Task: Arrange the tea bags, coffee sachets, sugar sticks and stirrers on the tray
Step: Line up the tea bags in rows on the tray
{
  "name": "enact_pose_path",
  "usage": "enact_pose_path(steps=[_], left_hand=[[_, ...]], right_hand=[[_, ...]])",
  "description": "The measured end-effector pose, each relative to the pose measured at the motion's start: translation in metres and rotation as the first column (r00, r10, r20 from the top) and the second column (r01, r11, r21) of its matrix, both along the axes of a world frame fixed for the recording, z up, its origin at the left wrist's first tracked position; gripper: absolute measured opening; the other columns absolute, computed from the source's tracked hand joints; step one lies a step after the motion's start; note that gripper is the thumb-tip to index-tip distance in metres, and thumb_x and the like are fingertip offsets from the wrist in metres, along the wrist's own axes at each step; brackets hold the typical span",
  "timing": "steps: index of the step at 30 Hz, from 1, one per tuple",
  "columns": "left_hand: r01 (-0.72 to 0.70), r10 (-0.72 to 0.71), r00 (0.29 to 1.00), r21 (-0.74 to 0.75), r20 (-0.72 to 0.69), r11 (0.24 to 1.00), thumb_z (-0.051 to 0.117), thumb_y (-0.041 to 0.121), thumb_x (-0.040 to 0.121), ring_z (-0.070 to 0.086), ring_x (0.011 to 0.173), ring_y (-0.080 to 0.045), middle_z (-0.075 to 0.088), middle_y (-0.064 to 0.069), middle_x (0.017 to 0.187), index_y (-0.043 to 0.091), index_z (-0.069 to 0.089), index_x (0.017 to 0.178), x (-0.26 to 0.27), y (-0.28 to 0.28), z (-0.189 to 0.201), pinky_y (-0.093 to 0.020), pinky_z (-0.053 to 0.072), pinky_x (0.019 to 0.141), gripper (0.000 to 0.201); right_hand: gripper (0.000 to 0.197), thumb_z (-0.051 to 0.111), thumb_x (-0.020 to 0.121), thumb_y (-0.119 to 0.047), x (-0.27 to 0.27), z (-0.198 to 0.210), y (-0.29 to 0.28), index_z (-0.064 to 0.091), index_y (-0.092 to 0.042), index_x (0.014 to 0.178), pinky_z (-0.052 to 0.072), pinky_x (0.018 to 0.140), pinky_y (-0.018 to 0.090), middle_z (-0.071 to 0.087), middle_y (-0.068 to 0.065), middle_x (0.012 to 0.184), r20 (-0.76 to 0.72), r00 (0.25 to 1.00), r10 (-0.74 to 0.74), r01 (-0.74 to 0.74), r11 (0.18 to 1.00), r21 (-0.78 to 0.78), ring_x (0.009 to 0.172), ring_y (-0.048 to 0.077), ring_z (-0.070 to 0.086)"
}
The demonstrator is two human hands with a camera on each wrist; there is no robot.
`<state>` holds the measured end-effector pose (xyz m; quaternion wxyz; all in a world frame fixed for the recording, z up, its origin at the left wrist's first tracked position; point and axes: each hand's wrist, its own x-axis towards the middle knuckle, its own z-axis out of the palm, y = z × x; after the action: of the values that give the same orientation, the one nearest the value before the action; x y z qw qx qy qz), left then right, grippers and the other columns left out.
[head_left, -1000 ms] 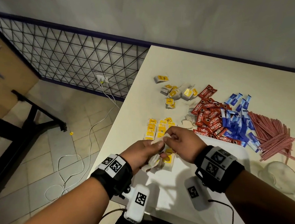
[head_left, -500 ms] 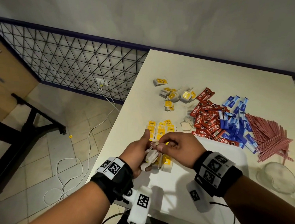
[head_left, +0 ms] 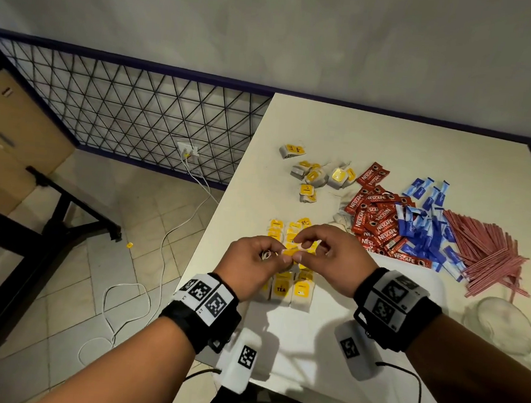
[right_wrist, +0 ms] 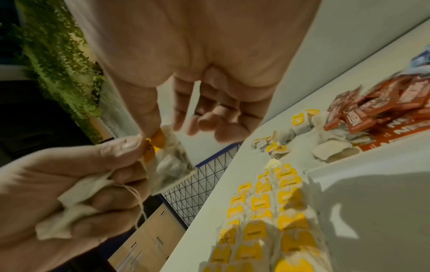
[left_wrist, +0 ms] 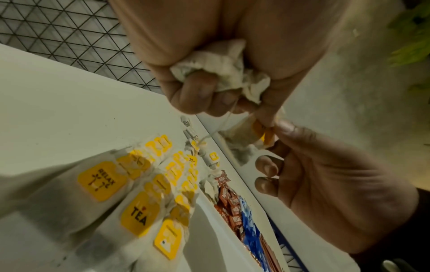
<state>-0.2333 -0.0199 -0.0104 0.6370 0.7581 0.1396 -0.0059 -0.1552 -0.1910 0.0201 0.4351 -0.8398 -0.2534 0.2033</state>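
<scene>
My left hand (head_left: 277,257) clutches a crumpled white tea bag (left_wrist: 221,60) in its palm, and its thumb and forefinger pinch a yellow-tagged tea bag (head_left: 292,252). My right hand (head_left: 302,247) pinches the same tea bag's yellow tag (right_wrist: 156,143) from the other side. Both hands hover over rows of yellow-tagged tea bags (head_left: 285,290) lying at the left end of the white tray (head_left: 327,330). Loose tea bags (head_left: 310,176), red coffee sachets (head_left: 374,216), blue sugar sticks (head_left: 421,223) and red stirrers (head_left: 486,250) lie on the table beyond the tray.
A clear glass bowl (head_left: 502,325) stands to the right of the tray. The table's left edge (head_left: 221,217) drops to a tiled floor with white cables (head_left: 161,256). A mesh fence (head_left: 122,110) and a wall stand behind.
Both hands have lifted slightly above the tea bag rows. The yellow-tagged tea bag now sits pinched between the two hands, and the left keeps its crumpled bag.
</scene>
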Motion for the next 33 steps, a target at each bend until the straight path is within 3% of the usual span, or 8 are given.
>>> enact_pose_path(steps=[4, 10, 14, 19, 24, 28, 31, 33], left_hand=[[0.084, -0.085, 0.996, 0.024, 0.009, 0.996, 0.079, 0.032, 0.070, 0.059, 0.065, -0.011, 0.057, 0.011, 0.063, 0.031, 0.072, 0.091, 0.003, 0.005, 0.007, -0.032, 0.052, 0.074, 0.022], [0.163, -0.157, 0.986, 0.147, -0.052, 0.976, 0.069, 0.054, 0.065, 0.062, 0.075, -0.033, 0.069, -0.018, 0.084, 0.015, 0.074, 0.083, 0.014, 0.005, 0.010, -0.043, 0.051, 0.076, 0.044], [0.152, -0.141, 0.987, 0.160, -0.080, 0.975, 0.069, 0.060, 0.060, 0.048, 0.063, -0.017, 0.061, -0.024, 0.076, 0.009, 0.073, 0.082, 0.016, 0.005, 0.007, -0.032, 0.042, 0.065, 0.055], [0.172, -0.138, 0.977, 0.215, -0.165, 0.961, 0.077, 0.039, 0.076, 0.038, 0.056, -0.014, 0.046, -0.005, 0.061, -0.001, 0.068, 0.080, 0.013, 0.011, -0.001, -0.027, 0.033, 0.057, 0.040], [0.343, -0.221, 0.910, 0.340, -0.351, 0.876, 0.080, 0.032, 0.074, 0.042, 0.052, -0.003, 0.054, 0.009, 0.056, 0.024, 0.060, 0.058, -0.011, 0.030, -0.024, -0.023, 0.037, 0.058, 0.027], [0.299, -0.148, 0.904, 0.348, -0.401, 0.889, 0.071, 0.022, 0.082, 0.053, 0.060, 0.015, 0.059, 0.033, 0.057, 0.037, 0.061, 0.061, -0.037, 0.055, -0.044, -0.005, 0.036, 0.063, 0.028], [0.297, -0.135, 0.889, 0.329, -0.437, 0.896, 0.071, 0.031, 0.080, 0.055, 0.066, 0.014, 0.061, 0.036, 0.063, 0.032, 0.067, 0.069, -0.050, 0.067, -0.049, -0.001, 0.037, 0.063, 0.012], [0.265, -0.113, 0.890, 0.299, -0.442, 0.917, 0.067, 0.048, 0.069, 0.062, 0.081, 0.005, 0.069, 0.026, 0.080, 0.030, 0.071, 0.074, -0.054, 0.073, -0.053, -0.013, 0.047, 0.079, 0.020]], right_hand=[[0.016, 0.076, 0.079, -0.019, 0.002, 0.007, 0.006, 0.066, -0.031, 0.073, 0.042, 0.068, 0.021, 0.060, -0.011, 0.083, 0.071, 0.997, 0.041, -0.043, 0.999, 0.023, 0.076, 0.015, 0.057], [0.020, 0.075, 0.080, -0.022, 0.012, 0.012, 0.009, 0.064, -0.037, 0.074, 0.042, 0.067, 0.021, 0.062, -0.012, 0.085, 0.049, 0.999, 0.004, -0.005, 0.999, 0.035, 0.071, 0.008, 0.054], [0.013, 0.071, 0.083, -0.023, 0.012, 0.016, 0.012, 0.066, -0.035, 0.080, 0.044, 0.070, 0.023, 0.063, -0.013, 0.087, 0.053, 0.998, 0.026, -0.026, 1.000, 0.002, 0.077, 0.010, 0.057], [0.004, 0.068, 0.086, -0.028, 0.009, 0.012, 0.016, 0.070, -0.029, 0.089, 0.036, 0.061, 0.015, 0.065, -0.011, 0.088, 0.035, 0.995, 0.088, -0.084, 0.991, -0.108, 0.066, 0.002, 0.051], [0.010, 0.061, 0.090, -0.029, -0.010, -0.014, 0.034, 0.067, -0.024, 0.097, 0.039, 0.068, 0.020, 0.067, -0.005, 0.092, -0.074, 0.954, 0.290, -0.296, 0.875, -0.383, 0.084, 0.010, 0.057], [0.015, 0.058, 0.092, -0.030, -0.028, -0.040, 0.048, 0.065, -0.023, 0.104, 0.041, 0.077, 0.025, 0.068, -0.003, 0.100, -0.150, 0.930, 0.336, -0.367, 0.810, -0.458, 0.092, 0.014, 0.055], [0.016, 0.058, 0.091, -0.030, -0.038, -0.056, 0.054, 0.065, -0.023, 0.104, 0.040, 0.078, 0.026, 0.067, -0.002, 0.100, -0.166, 0.928, 0.334, -0.372, 0.790, -0.487, 0.096, 0.018, 0.056], [0.011, 0.060, 0.089, -0.031, -0.042, -0.065, 0.057, 0.065, -0.024, 0.097, 0.039, 0.074, 0.026, 0.064, -0.003, 0.091, -0.150, 0.954, 0.260, -0.300, 0.839, -0.455, 0.087, 0.018, 0.054]])
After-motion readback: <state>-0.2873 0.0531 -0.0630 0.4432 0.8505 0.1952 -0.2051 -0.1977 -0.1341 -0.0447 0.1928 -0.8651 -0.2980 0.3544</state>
